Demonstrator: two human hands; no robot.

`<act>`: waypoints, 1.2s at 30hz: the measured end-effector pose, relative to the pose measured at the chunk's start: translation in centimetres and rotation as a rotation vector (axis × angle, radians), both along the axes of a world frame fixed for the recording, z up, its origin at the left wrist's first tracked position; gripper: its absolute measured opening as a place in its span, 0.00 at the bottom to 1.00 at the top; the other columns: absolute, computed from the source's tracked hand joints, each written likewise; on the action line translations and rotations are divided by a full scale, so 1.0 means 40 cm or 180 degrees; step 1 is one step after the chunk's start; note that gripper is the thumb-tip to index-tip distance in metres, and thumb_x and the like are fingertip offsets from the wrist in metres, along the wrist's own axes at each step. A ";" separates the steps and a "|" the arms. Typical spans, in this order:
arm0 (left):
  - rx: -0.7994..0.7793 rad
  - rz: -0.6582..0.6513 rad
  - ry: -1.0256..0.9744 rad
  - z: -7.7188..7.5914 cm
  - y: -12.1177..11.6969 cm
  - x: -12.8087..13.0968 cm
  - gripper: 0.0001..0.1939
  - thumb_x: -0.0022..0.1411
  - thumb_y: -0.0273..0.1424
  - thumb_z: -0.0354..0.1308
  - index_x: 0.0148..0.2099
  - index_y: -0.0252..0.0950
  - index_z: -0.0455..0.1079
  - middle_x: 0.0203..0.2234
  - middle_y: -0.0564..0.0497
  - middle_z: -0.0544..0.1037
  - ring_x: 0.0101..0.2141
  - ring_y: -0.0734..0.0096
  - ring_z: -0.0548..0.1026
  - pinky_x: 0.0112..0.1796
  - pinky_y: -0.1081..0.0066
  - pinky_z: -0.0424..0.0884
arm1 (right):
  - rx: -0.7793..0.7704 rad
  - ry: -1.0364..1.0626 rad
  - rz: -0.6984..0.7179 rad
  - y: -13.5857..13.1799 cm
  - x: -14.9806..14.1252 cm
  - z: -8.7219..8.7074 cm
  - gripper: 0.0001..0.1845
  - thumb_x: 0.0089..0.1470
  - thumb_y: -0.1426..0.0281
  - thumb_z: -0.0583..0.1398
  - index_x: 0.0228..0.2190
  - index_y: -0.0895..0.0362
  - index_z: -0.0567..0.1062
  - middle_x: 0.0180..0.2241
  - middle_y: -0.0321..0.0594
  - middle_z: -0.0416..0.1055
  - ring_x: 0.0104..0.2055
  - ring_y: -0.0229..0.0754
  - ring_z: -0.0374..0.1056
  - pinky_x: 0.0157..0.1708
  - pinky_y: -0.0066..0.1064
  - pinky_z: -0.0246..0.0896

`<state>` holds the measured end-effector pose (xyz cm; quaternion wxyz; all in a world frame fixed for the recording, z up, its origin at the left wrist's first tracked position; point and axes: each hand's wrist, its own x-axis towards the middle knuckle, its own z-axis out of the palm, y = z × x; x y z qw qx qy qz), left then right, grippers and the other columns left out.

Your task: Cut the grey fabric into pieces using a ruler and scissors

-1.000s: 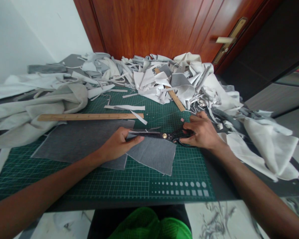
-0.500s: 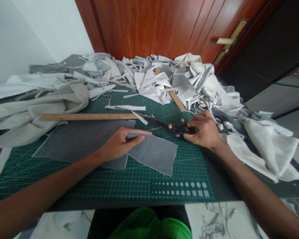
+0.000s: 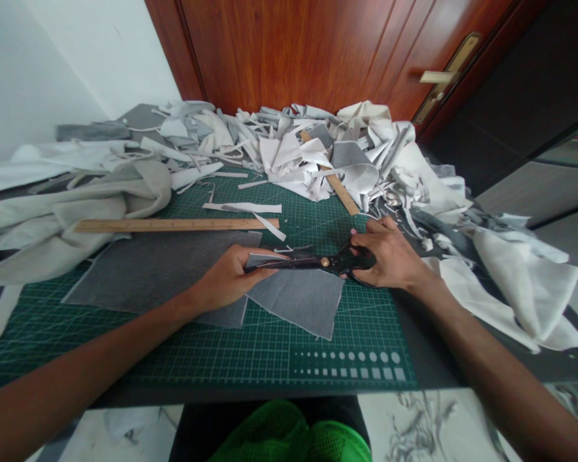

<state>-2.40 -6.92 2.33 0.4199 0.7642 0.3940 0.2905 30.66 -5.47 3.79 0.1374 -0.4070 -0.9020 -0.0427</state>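
Note:
My left hand (image 3: 234, 274) pinches the upper left corner of a small grey fabric piece (image 3: 301, 298) between thumb and fingers. In my right hand (image 3: 385, 253) are black scissors (image 3: 325, 262), their handles around my fingers and their blades pointing left. The blades lie across the top edge of the piece, tips close to my left thumb. Whether they are cutting into the cloth I cannot tell. A larger dark grey fabric panel (image 3: 158, 269) lies flat on the green cutting mat (image 3: 361, 327), partly beneath my left hand.
A wooden ruler (image 3: 173, 225) lies above the dark panel, beside narrow fabric strips (image 3: 243, 208). Another ruler (image 3: 343, 192) pokes out of a heap of white and grey scraps (image 3: 289, 157) by the door. Folded beige cloth (image 3: 125, 192) lies left, more white scraps (image 3: 525, 282) right.
The scissors have come down and toward me, from above the small piece onto its top edge. My right hand shifted slightly left with them. My left hand has kept its hold.

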 end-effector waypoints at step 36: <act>-0.0270 0.0252 0.0073 0.015 -0.009 0.006 0.06 0.59 0.28 0.61 0.36 0.39 0.81 0.28 0.54 0.83 0.36 0.66 0.80 0.37 0.73 0.75 | -0.0152 -0.0091 0.0084 -0.005 0.004 0.015 0.11 0.48 0.60 0.62 0.28 0.53 0.70 0.27 0.38 0.66 0.34 0.47 0.63 0.42 0.42 0.50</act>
